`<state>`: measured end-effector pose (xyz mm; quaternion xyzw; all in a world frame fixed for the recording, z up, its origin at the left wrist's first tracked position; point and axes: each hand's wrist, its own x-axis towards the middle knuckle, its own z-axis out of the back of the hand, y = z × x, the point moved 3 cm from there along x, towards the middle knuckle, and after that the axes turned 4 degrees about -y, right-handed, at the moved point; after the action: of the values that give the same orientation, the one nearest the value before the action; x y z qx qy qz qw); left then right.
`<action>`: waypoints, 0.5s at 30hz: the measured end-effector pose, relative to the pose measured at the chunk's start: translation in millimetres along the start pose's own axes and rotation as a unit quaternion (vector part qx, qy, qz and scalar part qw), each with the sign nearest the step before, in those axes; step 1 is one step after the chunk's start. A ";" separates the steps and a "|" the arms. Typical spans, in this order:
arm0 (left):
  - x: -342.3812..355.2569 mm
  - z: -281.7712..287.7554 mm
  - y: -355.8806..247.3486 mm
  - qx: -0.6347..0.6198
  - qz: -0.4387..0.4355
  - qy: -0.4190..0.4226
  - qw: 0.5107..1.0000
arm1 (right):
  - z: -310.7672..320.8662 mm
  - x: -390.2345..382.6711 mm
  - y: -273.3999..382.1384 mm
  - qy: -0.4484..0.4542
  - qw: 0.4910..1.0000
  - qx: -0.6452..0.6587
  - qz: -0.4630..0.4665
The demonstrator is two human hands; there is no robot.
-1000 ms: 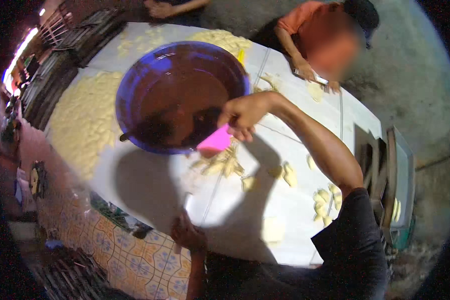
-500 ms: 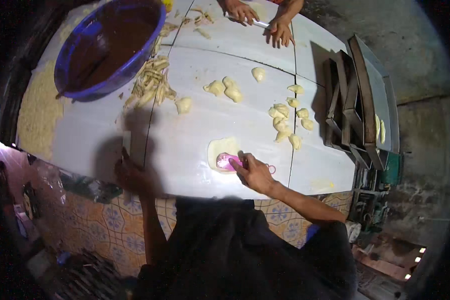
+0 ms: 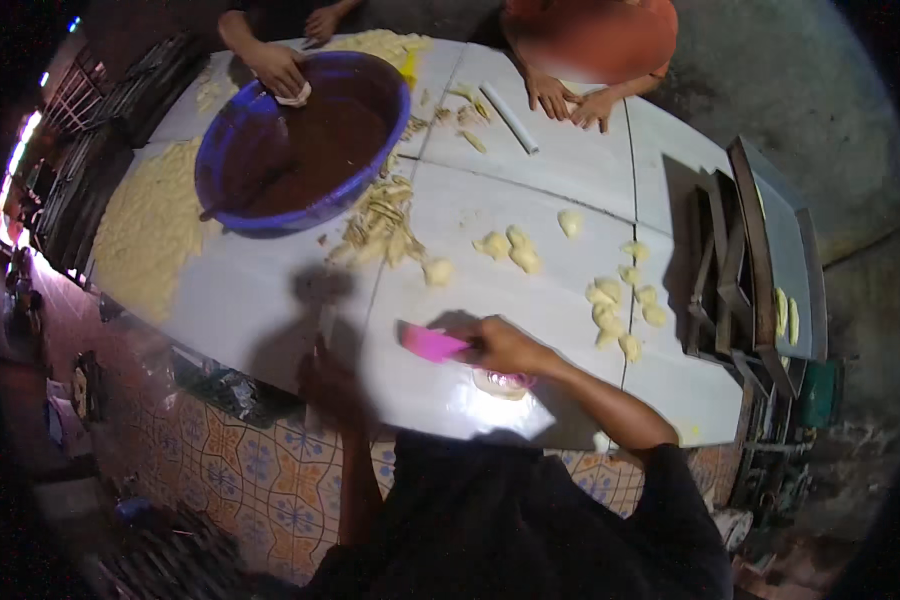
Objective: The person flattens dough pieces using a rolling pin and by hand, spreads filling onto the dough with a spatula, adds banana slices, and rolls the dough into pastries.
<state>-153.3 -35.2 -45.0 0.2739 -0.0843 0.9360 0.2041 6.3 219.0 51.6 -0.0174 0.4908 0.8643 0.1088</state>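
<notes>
My right hand (image 3: pixel 505 350) is closed on a pink plastic scoop (image 3: pixel 428 342), held above the white tabletop. Just beneath that hand a flattened dough piece (image 3: pixel 500 392) lies in bright glare, partly hidden by the hand. My left hand (image 3: pixel 335 375), shadowed at the table's near edge, is closed on a pale rod (image 3: pixel 326 322), which shows only faintly. Dough lumps (image 3: pixel 606 318) sit to the right, and a heap of pale scraps (image 3: pixel 382 225) lies beyond the scoop.
A blue basin (image 3: pixel 370 170) of brown filling stands back left, beside spread dough pieces (image 3: pixel 140 240). A co-worker's hand (image 3: pixel 280 70) is at its rim. A person in orange (image 3: pixel 590 30) works at the far side near a white rod (image 3: pixel 508 118). Stacked metal trays (image 3: pixel 790 280) line the right edge.
My right hand went from over the basin down to the dough piece; the scoop is now raised slightly leftward off it. The person in orange has let go of the white rod.
</notes>
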 end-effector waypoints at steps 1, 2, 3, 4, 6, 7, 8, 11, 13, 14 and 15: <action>-6.7 -7.0 8.4 0.003 0.004 -0.024 1.000 | -12.1 31.4 15.2 -0.027 0.998 0.038 0.047; -15.1 -11.5 14.6 -0.081 0.035 -0.027 0.996 | -25.2 58.2 14.3 0.017 0.999 0.003 -0.045; -6.3 -8.2 4.9 -0.083 0.038 -0.033 0.995 | -36.4 81.6 -9.1 -0.035 0.998 -0.037 0.043; -0.7 -1.3 -6.3 -0.044 0.067 -0.012 0.997 | -31.7 100.9 -15.1 -0.094 0.988 -0.083 0.091; 1.2 2.8 -2.4 0.009 0.066 -0.012 0.998 | -19.4 139.7 -20.9 -0.151 0.960 -0.172 0.160; -3.6 -2.6 -0.3 0.012 0.074 -0.010 0.997 | -7.9 158.9 -26.6 -0.153 0.947 -0.220 0.177; -15.0 -9.9 9.0 -0.010 0.102 0.034 0.994 | 0.1 172.6 -11.8 -0.188 0.921 -0.266 0.212; -10.1 -8.9 5.3 -0.025 0.133 0.111 0.985 | 17.0 195.4 -26.9 -0.082 0.911 -0.349 0.205; -0.4 1.3 -2.7 -0.031 0.112 0.106 0.988 | 17.5 197.5 -42.1 -0.082 0.903 -0.355 0.229; 2.5 -2.4 2.9 -0.194 0.063 -0.014 0.979 | 17.7 197.0 -46.6 -0.095 0.898 -0.345 0.255; 4.4 -5.4 2.3 -0.197 0.059 -0.014 0.979 | 19.9 193.5 -52.3 -0.110 0.893 -0.336 0.279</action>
<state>-160.3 -34.3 -47.2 0.2356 -0.2858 0.9076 0.1976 -170.2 294.9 -8.7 0.1798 0.1409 0.9688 -0.0960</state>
